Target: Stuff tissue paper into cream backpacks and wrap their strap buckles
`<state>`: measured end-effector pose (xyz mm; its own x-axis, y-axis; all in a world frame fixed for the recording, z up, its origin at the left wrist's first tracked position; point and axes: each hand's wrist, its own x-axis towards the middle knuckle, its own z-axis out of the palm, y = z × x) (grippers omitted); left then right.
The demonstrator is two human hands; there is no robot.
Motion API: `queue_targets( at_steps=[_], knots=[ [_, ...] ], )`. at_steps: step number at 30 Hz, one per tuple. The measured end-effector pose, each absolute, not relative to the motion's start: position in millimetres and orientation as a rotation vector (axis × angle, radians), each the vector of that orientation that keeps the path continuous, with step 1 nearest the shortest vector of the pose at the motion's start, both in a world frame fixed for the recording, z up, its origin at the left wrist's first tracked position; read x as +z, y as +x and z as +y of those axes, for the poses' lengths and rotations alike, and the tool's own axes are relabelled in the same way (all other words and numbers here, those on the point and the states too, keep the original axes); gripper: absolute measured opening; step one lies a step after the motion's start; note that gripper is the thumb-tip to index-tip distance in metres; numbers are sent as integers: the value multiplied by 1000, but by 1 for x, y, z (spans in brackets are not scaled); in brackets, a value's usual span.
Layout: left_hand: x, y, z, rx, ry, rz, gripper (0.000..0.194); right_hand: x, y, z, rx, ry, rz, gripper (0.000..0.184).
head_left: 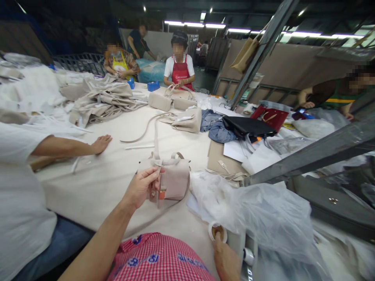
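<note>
Working over a broad, cream-coloured surface [96,187], with crumpled, translucent plastic sheeting [274,222] right of a boxy, pale pinkish-beige leather handbag [177,177] resting there. Pinching the handbag's front between narrowed fingers of the left hand [142,186]. Resting the right hand [227,256] at a round, white-rimmed, brown-centred object [216,229] to the handbag's near right, leaving those fingers' grip impossible to tell.

Tube lights [215,26], slanting metal post [261,54], dark ceiling [249,11], perhaps brownish partition [293,64]
</note>
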<state>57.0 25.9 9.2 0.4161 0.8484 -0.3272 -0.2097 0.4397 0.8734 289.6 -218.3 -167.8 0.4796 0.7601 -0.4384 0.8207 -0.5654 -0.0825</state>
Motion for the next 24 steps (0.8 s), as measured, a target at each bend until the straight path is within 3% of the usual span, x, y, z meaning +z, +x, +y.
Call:
queue_targets(
  at_steps=[9,16,24],
  knots=[
    [-1,50,3,787,863,934,33,-151,265,-163,-492,2464,2008,36],
    [-6,42,-11,798,900,955,28,-188,264,-123,-448,2546,1872,37],
    [-12,42,-18,814,854,951,25,-193,281,-134,-604,2719,2006,32]
  ],
)
